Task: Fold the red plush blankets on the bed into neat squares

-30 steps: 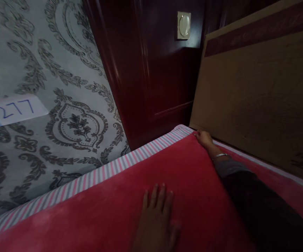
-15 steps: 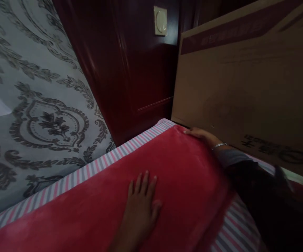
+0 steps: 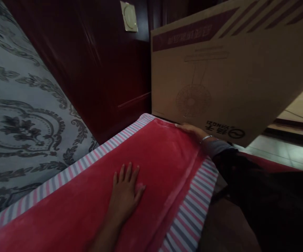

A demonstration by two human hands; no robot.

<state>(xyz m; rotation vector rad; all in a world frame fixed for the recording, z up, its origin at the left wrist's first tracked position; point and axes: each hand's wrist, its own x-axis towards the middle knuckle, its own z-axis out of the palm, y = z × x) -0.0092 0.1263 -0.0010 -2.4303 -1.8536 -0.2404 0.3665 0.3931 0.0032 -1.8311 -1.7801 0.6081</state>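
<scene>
A red plush cloth (image 3: 141,150) lies over a surface covered in pink, grey and white striped fabric (image 3: 190,213). My left hand (image 3: 125,194) rests flat on the middle of the red cloth, fingers spread and palm down. At the far edge, beside the cardboard box, my right hand (image 3: 189,129) touches the cloth with its fingers stretched out; part of them is hard to see. A silver bangle (image 3: 206,137) circles the right wrist. Near the right side, a long crease runs through the red cloth, parallel to the striped edge.
A large cardboard box (image 3: 235,77) with a fan drawing stands behind the far edge. Dark red wood panelling (image 3: 109,70) with a square switch plate (image 3: 129,16) rises beyond. Patterned wallpaper (image 3: 22,126) is at left. Tiled floor (image 3: 277,148) shows at right.
The view has turned rightward. My right hand has slid right along the far edge, away from the corner. More of the right striped side now shows; my left hand stays flat on the cloth.
</scene>
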